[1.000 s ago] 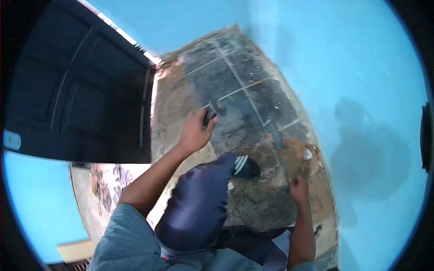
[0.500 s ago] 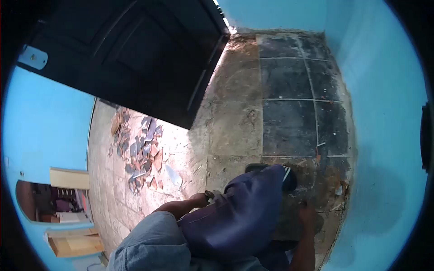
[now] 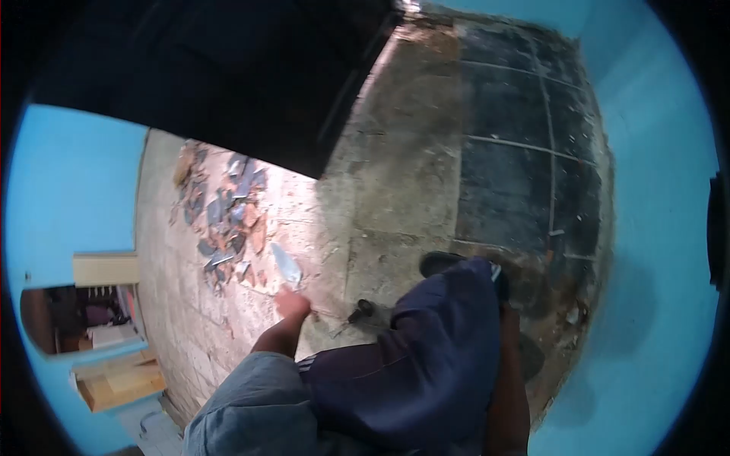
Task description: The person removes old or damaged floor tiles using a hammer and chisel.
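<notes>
My left hand [image 3: 293,302] reaches down at the near end of a pale, pointed trowel blade [image 3: 285,264] on the floor. Motion blur hides whether its fingers are around a handle. A tool with a dark, thick end [image 3: 363,308] and a thin metal part lies on the floor between that hand and my bent knee. My right forearm [image 3: 514,380] runs down beside the leg in dark trousers [image 3: 433,342]. The fingers of my right hand [image 3: 511,313] are hidden near the shoe.
Broken tile pieces [image 3: 228,216] lie heaped on the left. A dark door [image 3: 228,83] stands at the upper left. Dark floor tiles [image 3: 502,190] run along the blue wall [image 3: 646,213] on the right. Cardboard [image 3: 118,380] sits at the lower left.
My left hand has let go of the dark tool, now on the floor, and moved left to the trowel. My right hand has moved in behind the knee. The view has shifted slightly.
</notes>
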A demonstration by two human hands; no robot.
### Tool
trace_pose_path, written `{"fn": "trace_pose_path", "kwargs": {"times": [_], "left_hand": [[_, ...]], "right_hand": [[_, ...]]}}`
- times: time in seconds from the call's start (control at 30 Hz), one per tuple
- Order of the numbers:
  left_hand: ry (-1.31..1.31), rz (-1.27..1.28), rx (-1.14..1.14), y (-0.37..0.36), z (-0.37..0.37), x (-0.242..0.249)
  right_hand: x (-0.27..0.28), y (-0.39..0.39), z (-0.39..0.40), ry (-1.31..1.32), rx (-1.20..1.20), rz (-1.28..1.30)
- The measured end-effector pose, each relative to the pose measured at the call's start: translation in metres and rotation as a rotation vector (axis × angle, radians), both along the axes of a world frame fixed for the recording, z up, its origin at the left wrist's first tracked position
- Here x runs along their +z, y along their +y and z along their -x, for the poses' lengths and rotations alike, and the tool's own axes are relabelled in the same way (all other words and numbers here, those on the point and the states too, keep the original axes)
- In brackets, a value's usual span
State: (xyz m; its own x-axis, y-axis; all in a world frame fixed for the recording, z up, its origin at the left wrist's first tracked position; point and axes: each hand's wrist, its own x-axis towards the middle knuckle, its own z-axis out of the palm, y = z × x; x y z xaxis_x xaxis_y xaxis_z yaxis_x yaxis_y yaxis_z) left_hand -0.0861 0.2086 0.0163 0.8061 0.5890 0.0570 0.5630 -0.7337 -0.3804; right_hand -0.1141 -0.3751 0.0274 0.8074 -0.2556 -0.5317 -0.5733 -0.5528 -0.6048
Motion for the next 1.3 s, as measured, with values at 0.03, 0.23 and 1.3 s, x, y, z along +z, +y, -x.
{"fn": "trace_pose_path", "kwargs": {"times": [0.03, 0.23, 1.3], "left_hand": [[0.114, 0.360, 0.049, 0.047, 0.017, -0.033], [0.596, 0.670, 0.199, 0.031, -0.009, -0.043], [1.853, 0.655, -2.226, -0.521, -0.070, 0.483]], "right_hand": [[0.002, -0.002, 0.003, 0.017, -0.005, 0.016], [0.019, 0.007, 0.018, -0.030, -0.046, -0.003], [0.093, -0.137, 0.221, 0.143, -0.572, 0.526]]}}
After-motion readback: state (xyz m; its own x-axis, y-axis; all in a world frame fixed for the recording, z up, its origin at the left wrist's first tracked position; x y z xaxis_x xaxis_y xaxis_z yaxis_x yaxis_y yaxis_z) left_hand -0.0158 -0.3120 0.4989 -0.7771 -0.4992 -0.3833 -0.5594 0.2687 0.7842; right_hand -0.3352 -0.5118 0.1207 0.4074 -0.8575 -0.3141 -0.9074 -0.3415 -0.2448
